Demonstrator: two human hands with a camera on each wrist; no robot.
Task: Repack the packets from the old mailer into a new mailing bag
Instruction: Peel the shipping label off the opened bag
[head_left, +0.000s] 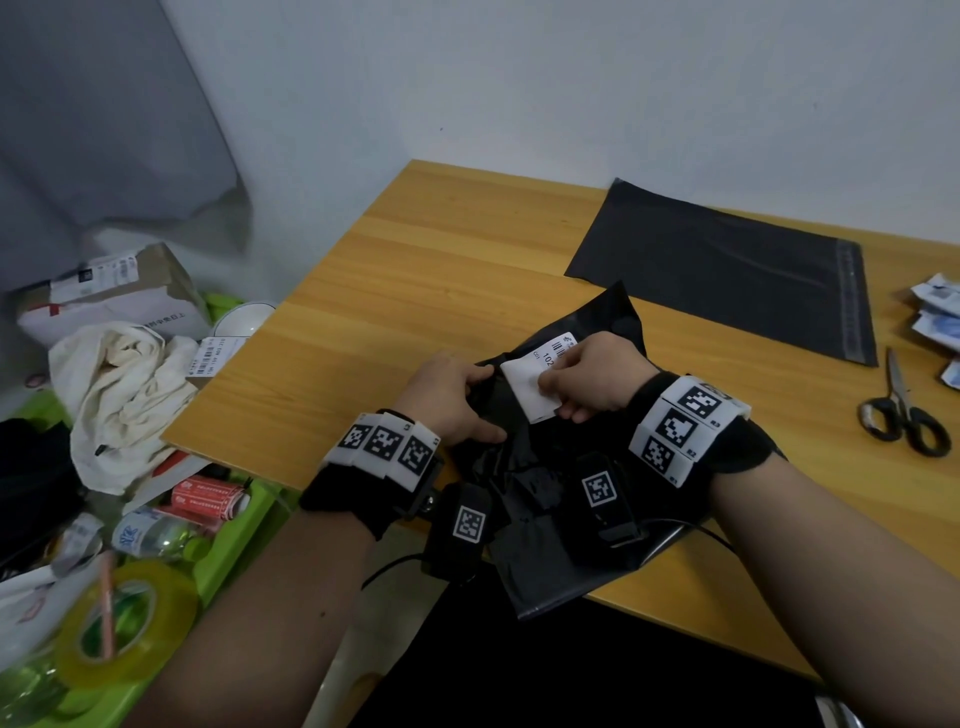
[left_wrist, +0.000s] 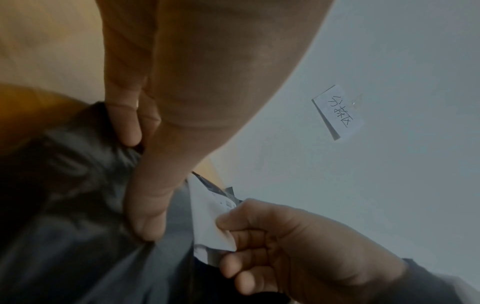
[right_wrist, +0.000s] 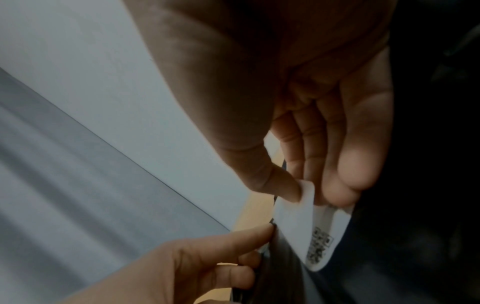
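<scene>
The crumpled black old mailer (head_left: 545, 483) lies at the table's near edge, partly overhanging it. My left hand (head_left: 452, 395) grips a fold of its plastic (left_wrist: 78, 205) between thumb and fingers. My right hand (head_left: 587, 384) pinches the white shipping label (head_left: 530, 384), whose lower part is lifted off the mailer; the label (right_wrist: 298, 226) curls with a printed code showing. The flat dark grey new mailing bag (head_left: 727, 270) lies further back on the table. Several white-blue packets (head_left: 935, 317) sit at the right edge.
Black-handled scissors (head_left: 901, 415) lie right of my right wrist. On the floor left of the wooden table (head_left: 415, 270) are a cardboard box (head_left: 114, 296), a white cloth (head_left: 124, 395), a yellow tape roll (head_left: 124, 618) and a green bin. A handwritten note (left_wrist: 337, 111) hangs on the wall.
</scene>
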